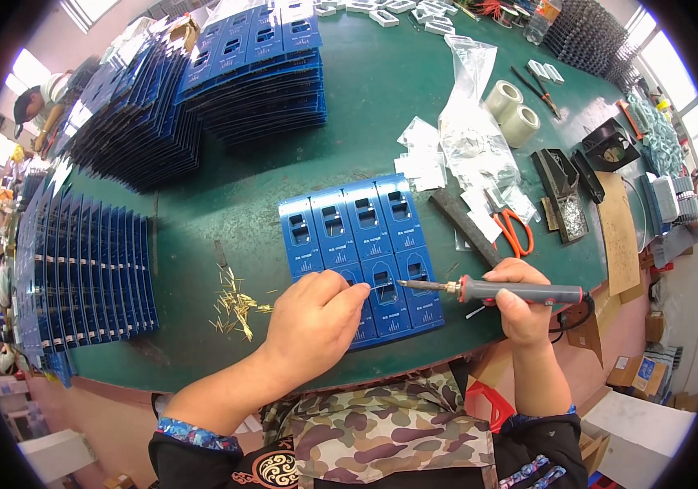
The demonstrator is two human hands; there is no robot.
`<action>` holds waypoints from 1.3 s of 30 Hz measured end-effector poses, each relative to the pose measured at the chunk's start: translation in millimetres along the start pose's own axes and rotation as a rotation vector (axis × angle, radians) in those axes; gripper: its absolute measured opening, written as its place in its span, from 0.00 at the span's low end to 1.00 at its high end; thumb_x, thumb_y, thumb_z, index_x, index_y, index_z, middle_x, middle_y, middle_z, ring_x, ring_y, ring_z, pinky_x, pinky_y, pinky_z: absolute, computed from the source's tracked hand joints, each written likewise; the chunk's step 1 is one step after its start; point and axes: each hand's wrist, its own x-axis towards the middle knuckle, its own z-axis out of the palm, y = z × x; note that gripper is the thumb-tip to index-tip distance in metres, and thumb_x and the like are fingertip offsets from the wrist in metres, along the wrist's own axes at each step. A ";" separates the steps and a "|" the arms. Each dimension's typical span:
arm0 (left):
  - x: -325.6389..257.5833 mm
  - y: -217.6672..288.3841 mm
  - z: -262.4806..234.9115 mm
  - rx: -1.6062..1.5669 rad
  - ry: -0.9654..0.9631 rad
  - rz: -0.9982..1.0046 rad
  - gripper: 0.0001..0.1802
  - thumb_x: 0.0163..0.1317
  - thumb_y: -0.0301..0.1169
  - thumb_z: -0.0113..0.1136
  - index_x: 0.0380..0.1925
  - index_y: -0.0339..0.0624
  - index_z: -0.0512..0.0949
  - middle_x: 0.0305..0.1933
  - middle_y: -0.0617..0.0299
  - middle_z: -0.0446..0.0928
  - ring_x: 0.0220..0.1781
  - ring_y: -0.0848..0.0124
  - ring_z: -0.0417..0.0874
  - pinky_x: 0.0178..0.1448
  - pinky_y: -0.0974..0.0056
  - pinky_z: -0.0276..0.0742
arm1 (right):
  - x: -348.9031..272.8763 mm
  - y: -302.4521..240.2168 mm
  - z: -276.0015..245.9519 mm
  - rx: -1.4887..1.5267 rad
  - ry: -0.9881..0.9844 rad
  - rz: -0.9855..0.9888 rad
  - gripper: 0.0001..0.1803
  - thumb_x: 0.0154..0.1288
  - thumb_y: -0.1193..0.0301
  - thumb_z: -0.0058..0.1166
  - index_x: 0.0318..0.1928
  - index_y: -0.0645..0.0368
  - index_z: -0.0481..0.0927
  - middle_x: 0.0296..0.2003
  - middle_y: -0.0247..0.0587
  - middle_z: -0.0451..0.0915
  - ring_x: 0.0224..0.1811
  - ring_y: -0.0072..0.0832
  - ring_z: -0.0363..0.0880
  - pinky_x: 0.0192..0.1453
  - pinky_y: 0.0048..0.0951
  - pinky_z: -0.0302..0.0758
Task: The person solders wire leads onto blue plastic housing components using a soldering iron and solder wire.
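A blue circuit board panel (372, 242) with rows of rectangular cutouts lies flat on the green tabletop in front of me. My right hand (524, 306) is wrapped round the grey handle of a soldering iron (479, 290). The iron points left, its tip over a cutout in the panel's near row. Over the panel's near left part, my left hand (312, 318) is closed, thumb and forefinger pinched beside that cutout. What they pinch, if anything, is too small to make out. Loose brass-coloured pins (237, 306) lie scattered to the left of this hand.
Tall stacks of blue panels (255, 90) stand at the far left, with a row of upright panels (92, 269) nearer. Right of the work lie orange-handled scissors (518, 235), a dark bar (463, 226), a plastic bag (475, 122), tape rolls (520, 124) and a black holder (561, 196).
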 end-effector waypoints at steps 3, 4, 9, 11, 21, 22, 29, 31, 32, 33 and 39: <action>-3.3 1.0 2.1 -0.017 -0.014 0.020 0.12 0.49 0.20 0.65 0.36 0.39 0.79 0.28 0.59 0.74 0.28 0.61 0.76 0.30 0.60 0.72 | -2.8 -0.7 -4.5 0.025 0.037 0.022 0.11 0.52 0.73 0.59 0.34 0.69 0.82 0.28 0.44 0.80 0.27 0.26 0.74 0.32 0.27 0.70; -3.4 1.3 2.5 -0.016 -0.014 0.020 0.12 0.49 0.20 0.65 0.36 0.39 0.79 0.28 0.59 0.74 0.28 0.61 0.76 0.30 0.60 0.72 | -3.4 -0.5 -5.3 -0.003 0.006 0.003 0.11 0.52 0.73 0.59 0.34 0.69 0.82 0.28 0.44 0.80 0.27 0.26 0.74 0.32 0.27 0.70; -4.1 1.8 5.5 0.030 -0.033 0.057 0.13 0.48 0.20 0.65 0.36 0.40 0.79 0.28 0.60 0.74 0.28 0.61 0.76 0.29 0.59 0.72 | -2.7 -0.4 -3.9 -0.069 -0.059 -0.060 0.11 0.52 0.73 0.60 0.34 0.69 0.82 0.27 0.45 0.80 0.26 0.27 0.76 0.31 0.27 0.72; -3.4 1.9 5.2 0.042 -0.046 0.062 0.13 0.48 0.20 0.65 0.36 0.40 0.79 0.28 0.60 0.74 0.27 0.61 0.76 0.29 0.59 0.71 | -1.7 -0.3 -3.5 -0.084 -0.075 -0.073 0.11 0.52 0.73 0.60 0.34 0.69 0.81 0.27 0.45 0.80 0.26 0.27 0.76 0.31 0.27 0.73; -3.9 1.6 5.8 0.025 -0.057 0.087 0.13 0.47 0.20 0.65 0.35 0.41 0.79 0.27 0.61 0.73 0.26 0.62 0.74 0.27 0.60 0.69 | -1.0 -0.9 -4.1 -0.100 -0.099 -0.071 0.11 0.52 0.72 0.60 0.33 0.69 0.82 0.26 0.45 0.80 0.25 0.27 0.76 0.30 0.27 0.72; -3.7 1.7 5.9 0.025 -0.057 0.087 0.13 0.47 0.20 0.65 0.35 0.41 0.79 0.27 0.61 0.73 0.26 0.62 0.74 0.27 0.60 0.69 | -0.8 -1.1 -4.2 -0.109 -0.104 -0.076 0.11 0.52 0.72 0.60 0.33 0.69 0.82 0.26 0.44 0.80 0.25 0.28 0.77 0.30 0.28 0.72; -3.3 3.0 7.6 0.049 -0.055 0.100 0.12 0.47 0.21 0.65 0.35 0.41 0.79 0.26 0.61 0.72 0.25 0.63 0.73 0.27 0.60 0.68 | -0.9 -0.7 -4.1 -0.125 -0.106 -0.101 0.11 0.52 0.72 0.60 0.33 0.69 0.82 0.26 0.45 0.80 0.25 0.28 0.77 0.30 0.28 0.72; -3.3 3.3 7.6 0.051 -0.056 0.100 0.12 0.47 0.21 0.65 0.35 0.40 0.79 0.26 0.61 0.72 0.25 0.63 0.73 0.28 0.60 0.68 | -0.6 -0.1 -4.5 -0.126 -0.109 -0.108 0.11 0.52 0.71 0.60 0.33 0.69 0.82 0.26 0.45 0.80 0.25 0.28 0.77 0.30 0.28 0.72; -3.4 3.5 7.6 0.050 -0.056 0.097 0.12 0.47 0.20 0.65 0.35 0.40 0.79 0.26 0.61 0.72 0.25 0.63 0.73 0.28 0.60 0.68 | -0.6 0.5 -4.9 -0.128 -0.112 -0.115 0.11 0.52 0.71 0.60 0.33 0.69 0.82 0.26 0.45 0.80 0.25 0.28 0.77 0.30 0.28 0.73; -3.4 3.5 7.5 0.048 -0.054 0.095 0.12 0.47 0.20 0.65 0.35 0.40 0.79 0.26 0.61 0.72 0.26 0.63 0.73 0.28 0.60 0.68 | -1.5 0.9 -5.2 -0.128 -0.112 -0.115 0.11 0.52 0.71 0.60 0.33 0.69 0.82 0.26 0.45 0.80 0.25 0.28 0.77 0.30 0.28 0.73; -5.6 2.8 7.2 0.023 -0.052 0.097 0.13 0.47 0.20 0.65 0.35 0.40 0.79 0.27 0.61 0.72 0.26 0.62 0.74 0.28 0.59 0.68 | -3.5 -0.1 -5.1 -0.031 -0.064 -0.058 0.11 0.52 0.71 0.60 0.33 0.68 0.81 0.26 0.45 0.80 0.25 0.29 0.77 0.31 0.28 0.73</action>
